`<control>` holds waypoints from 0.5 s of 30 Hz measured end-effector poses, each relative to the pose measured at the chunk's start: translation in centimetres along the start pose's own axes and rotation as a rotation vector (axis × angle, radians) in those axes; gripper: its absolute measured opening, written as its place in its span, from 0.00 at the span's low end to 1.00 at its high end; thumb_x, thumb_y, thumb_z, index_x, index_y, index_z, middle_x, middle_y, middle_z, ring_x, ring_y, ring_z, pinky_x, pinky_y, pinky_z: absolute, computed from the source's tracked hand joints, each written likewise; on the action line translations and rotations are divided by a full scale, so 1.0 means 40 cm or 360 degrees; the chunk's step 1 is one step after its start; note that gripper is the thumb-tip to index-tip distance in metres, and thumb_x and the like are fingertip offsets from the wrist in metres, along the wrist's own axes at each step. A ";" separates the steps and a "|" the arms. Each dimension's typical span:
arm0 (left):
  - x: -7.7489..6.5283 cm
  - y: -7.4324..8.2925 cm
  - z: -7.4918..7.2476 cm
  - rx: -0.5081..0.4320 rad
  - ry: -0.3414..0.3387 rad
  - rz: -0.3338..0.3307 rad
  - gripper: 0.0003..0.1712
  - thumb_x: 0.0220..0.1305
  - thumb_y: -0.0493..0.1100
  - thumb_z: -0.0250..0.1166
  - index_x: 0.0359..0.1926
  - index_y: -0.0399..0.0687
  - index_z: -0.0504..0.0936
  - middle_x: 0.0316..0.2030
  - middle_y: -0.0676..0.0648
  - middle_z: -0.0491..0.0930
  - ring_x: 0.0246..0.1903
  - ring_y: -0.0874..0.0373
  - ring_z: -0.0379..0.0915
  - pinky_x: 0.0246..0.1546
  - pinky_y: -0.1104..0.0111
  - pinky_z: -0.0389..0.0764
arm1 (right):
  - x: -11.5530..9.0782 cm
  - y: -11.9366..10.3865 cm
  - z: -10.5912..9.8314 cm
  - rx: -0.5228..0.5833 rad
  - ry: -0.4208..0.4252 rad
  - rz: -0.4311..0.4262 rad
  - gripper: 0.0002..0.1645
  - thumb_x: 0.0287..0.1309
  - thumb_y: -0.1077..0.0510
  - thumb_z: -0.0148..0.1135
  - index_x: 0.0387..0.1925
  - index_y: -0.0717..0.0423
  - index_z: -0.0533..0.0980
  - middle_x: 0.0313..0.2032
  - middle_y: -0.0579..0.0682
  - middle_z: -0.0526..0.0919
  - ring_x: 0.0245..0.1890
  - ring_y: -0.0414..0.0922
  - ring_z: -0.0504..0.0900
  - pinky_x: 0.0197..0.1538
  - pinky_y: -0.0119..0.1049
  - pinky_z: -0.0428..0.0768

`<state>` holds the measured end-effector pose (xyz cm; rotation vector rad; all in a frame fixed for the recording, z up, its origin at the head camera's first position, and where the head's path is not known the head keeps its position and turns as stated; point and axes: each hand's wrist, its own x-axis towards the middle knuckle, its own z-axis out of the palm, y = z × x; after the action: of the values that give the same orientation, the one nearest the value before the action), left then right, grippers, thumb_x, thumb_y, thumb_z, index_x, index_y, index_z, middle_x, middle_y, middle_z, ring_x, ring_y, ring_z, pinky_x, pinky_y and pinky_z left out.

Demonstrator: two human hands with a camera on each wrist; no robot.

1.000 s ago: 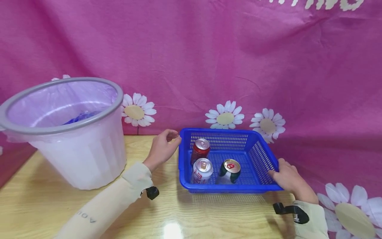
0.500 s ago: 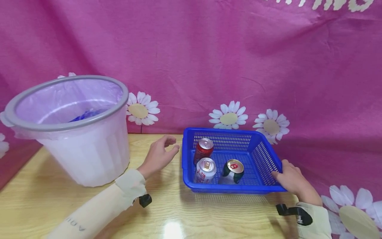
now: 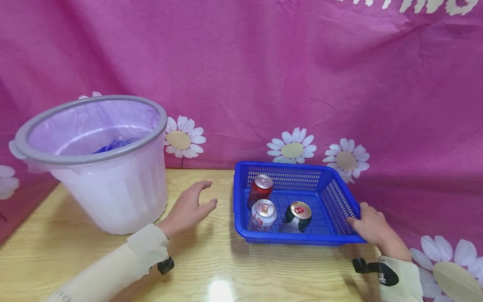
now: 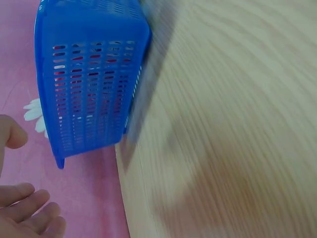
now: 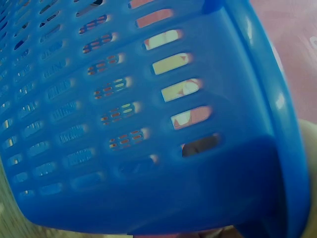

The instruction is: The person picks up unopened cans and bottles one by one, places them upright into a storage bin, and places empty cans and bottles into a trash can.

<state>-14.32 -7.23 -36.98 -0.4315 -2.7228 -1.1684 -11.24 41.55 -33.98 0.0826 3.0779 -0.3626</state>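
A blue plastic basket (image 3: 241,197) with slotted walls stands on the wooden table. Three drink cans are inside it: a red can (image 3: 260,191) at the back left, a white cola can (image 3: 263,216) in front of that, and a dark green and silver can (image 3: 297,217) near the front middle. My right hand (image 3: 375,226) grips the basket's right rim, thumb inside and fingers outside. To the left of the basket my left hand (image 3: 188,209) is held apart from it, fingers and thumb spread, holding nothing. The left wrist view shows the basket's slotted side wall (image 4: 91,94) beyond that hand.
A white bin (image 3: 117,193) with a grey rim and a purple liner stands on the table at the left. Something blue and crumpled (image 3: 115,144) lies in it. A pink cloth (image 3: 234,84) with white daisies hangs behind the table (image 3: 188,268).
My left hand has drawn back from the basket's left rim toward the bin, and its fingers have spread. My right hand keeps its hold on the right rim.
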 end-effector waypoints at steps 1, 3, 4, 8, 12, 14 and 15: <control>-0.005 -0.003 -0.003 0.0023 -0.0001 0.0015 0.34 0.61 0.54 0.63 0.66 0.47 0.69 0.63 0.44 0.75 0.64 0.47 0.71 0.64 0.51 0.73 | -0.002 0.002 0.000 -0.0008 -0.0002 0.0006 0.30 0.62 0.48 0.53 0.48 0.74 0.64 0.38 0.67 0.75 0.39 0.65 0.73 0.40 0.52 0.69; -0.012 -0.008 -0.007 0.0059 -0.0006 0.0036 0.35 0.61 0.54 0.63 0.67 0.46 0.68 0.64 0.43 0.74 0.64 0.46 0.71 0.64 0.50 0.73 | -0.008 0.007 0.001 -0.0028 -0.0011 0.0026 0.31 0.62 0.48 0.53 0.49 0.75 0.64 0.39 0.69 0.75 0.40 0.66 0.73 0.41 0.54 0.70; -0.015 -0.009 -0.009 0.0069 -0.0012 0.0045 0.36 0.61 0.54 0.64 0.67 0.47 0.68 0.64 0.43 0.74 0.64 0.46 0.70 0.64 0.50 0.73 | -0.011 0.009 0.001 -0.0040 -0.0015 0.0038 0.32 0.62 0.47 0.53 0.50 0.75 0.64 0.40 0.69 0.75 0.40 0.66 0.73 0.41 0.55 0.71; -0.023 -0.015 -0.017 0.0102 -0.0060 0.0070 0.37 0.61 0.55 0.64 0.68 0.47 0.66 0.65 0.44 0.72 0.65 0.45 0.69 0.65 0.49 0.72 | -0.021 0.013 0.003 -0.0073 -0.0045 0.0096 0.34 0.63 0.45 0.53 0.53 0.74 0.63 0.42 0.70 0.75 0.42 0.67 0.74 0.38 0.59 0.72; -0.024 -0.019 -0.027 0.0141 -0.0074 0.0093 0.38 0.61 0.56 0.64 0.68 0.47 0.65 0.66 0.44 0.70 0.66 0.45 0.68 0.66 0.49 0.71 | -0.020 0.006 0.000 -0.0078 -0.0060 0.0113 0.37 0.62 0.44 0.52 0.57 0.74 0.63 0.46 0.72 0.75 0.44 0.69 0.75 0.38 0.62 0.72; -0.021 -0.022 -0.034 0.0165 -0.0056 0.0106 0.39 0.61 0.55 0.64 0.69 0.46 0.65 0.66 0.43 0.70 0.66 0.45 0.68 0.66 0.49 0.71 | -0.013 -0.001 -0.004 -0.0057 -0.0041 0.0103 0.38 0.62 0.45 0.52 0.58 0.74 0.62 0.48 0.73 0.75 0.46 0.70 0.75 0.39 0.64 0.72; -0.019 -0.024 -0.037 0.0180 -0.0047 0.0108 0.39 0.61 0.55 0.64 0.69 0.46 0.64 0.66 0.43 0.69 0.66 0.45 0.68 0.66 0.49 0.71 | -0.008 -0.005 -0.007 -0.0048 -0.0027 0.0100 0.38 0.62 0.45 0.52 0.59 0.74 0.62 0.49 0.73 0.74 0.47 0.71 0.74 0.39 0.65 0.72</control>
<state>-13.86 -9.10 -36.79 -0.5249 -2.7584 -0.9931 -10.92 41.42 -33.66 0.1737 3.0542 -0.3120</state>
